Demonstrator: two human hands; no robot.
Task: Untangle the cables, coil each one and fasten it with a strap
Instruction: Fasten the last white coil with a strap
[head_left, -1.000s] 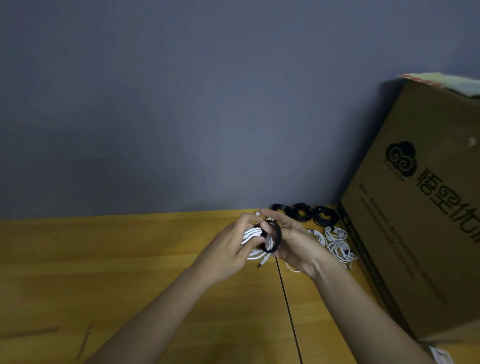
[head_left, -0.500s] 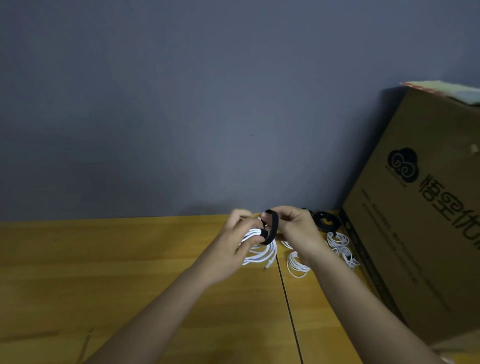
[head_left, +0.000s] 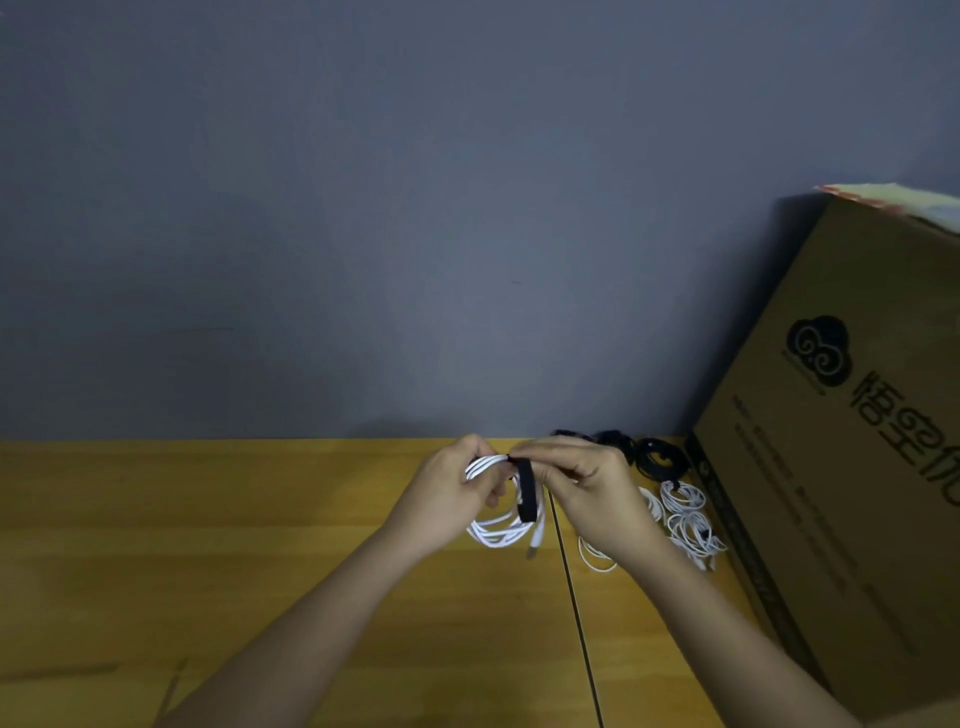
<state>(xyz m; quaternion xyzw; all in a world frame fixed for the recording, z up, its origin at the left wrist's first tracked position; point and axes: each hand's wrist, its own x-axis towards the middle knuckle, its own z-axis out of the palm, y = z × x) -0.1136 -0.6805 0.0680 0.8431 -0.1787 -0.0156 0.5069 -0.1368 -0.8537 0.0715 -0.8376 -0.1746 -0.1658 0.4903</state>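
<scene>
Fingers of left hand: curled round white cable coil, held just above wooden table. Right hand: fingertips pinching black strap at coil's top. Beyond right hand: white coils, black coils; cardboard box beside.

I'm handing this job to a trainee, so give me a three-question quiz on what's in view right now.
1. True or false: the left hand holds a white coil.
2. What does the right hand pinch? A) black strap B) box flap C) plug
3. Which side of the table has the box?

Key: 1 true; 2 A; 3 right, beside finished white coils and black coils.
</scene>
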